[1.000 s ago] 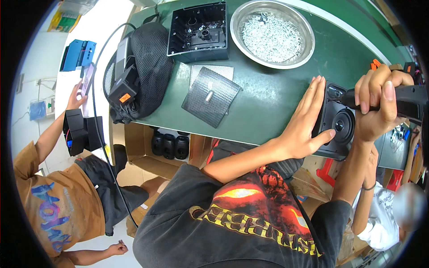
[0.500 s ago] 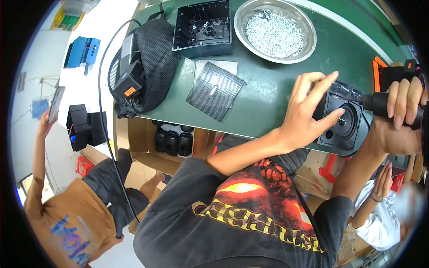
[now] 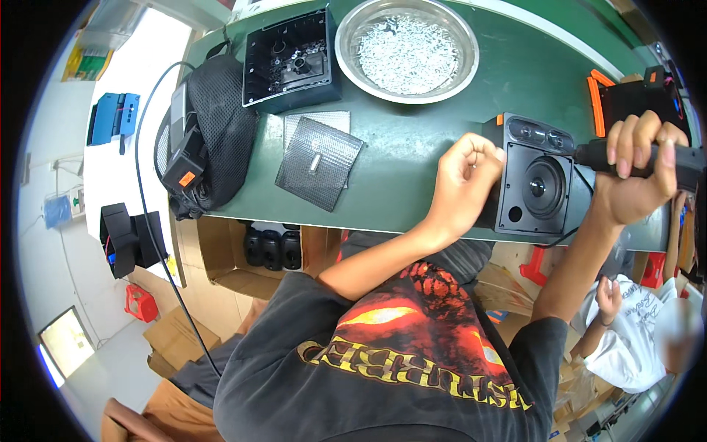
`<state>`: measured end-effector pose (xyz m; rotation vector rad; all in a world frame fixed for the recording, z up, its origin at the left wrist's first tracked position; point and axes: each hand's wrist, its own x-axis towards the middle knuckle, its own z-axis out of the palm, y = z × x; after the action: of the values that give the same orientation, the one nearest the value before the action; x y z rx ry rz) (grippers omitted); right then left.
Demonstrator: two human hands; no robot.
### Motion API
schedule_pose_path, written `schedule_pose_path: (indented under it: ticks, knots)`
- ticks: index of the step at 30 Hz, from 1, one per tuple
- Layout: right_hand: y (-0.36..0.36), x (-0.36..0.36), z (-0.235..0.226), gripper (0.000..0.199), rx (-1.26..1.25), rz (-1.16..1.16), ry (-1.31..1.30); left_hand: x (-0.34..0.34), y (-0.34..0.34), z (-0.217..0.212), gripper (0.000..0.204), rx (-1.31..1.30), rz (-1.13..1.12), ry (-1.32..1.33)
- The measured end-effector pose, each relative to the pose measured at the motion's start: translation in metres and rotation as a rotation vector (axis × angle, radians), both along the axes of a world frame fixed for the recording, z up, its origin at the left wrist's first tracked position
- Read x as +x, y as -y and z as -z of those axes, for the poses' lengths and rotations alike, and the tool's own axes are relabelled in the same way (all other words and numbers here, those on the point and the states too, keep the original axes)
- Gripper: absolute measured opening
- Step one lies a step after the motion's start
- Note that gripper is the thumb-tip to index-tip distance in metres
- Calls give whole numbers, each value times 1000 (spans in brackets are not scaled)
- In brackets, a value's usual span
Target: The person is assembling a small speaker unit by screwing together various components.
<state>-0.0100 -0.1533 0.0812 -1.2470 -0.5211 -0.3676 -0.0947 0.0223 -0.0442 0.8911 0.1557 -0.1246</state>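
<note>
A black speaker box (image 3: 508,199) with a large round cone and smaller drivers above it stands on the green bench, right of centre. My left hand (image 3: 465,184) is beside its left edge, fingers curled into a pinch. A tiny shiny bit shows at those fingers, too small to name. My right hand (image 3: 626,191) is wrapped round a black electric screwdriver (image 3: 688,168), held level to the right of the speaker. The driver's front end points left, close to the speaker's upper right corner; whether it touches cannot be seen.
A steel bowl (image 3: 473,62) of small silvery screws stands at the back. Left of it are an open black housing (image 3: 335,85), bubble-textured sheets (image 3: 317,166) and a black mesh bag (image 3: 224,118). An orange-edged dark case (image 3: 598,103) sits far right. Other people are at both sides.
My left hand has gone from spread fingers over the speaker to a pinch at its left side. The screwdriver has moved off the speaker's front to its right. My view has shifted.
</note>
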Motion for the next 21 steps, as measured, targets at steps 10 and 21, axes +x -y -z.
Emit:
schedule_pose_path:
  ticks: [10,21]
  knots:
    - [-23,4,4,15,-17,92,8,-1,9,7,36,360,-80,216]
    - [-32,-4,4,19,-115,56,79,-1,12,7,35,386,-94,217]
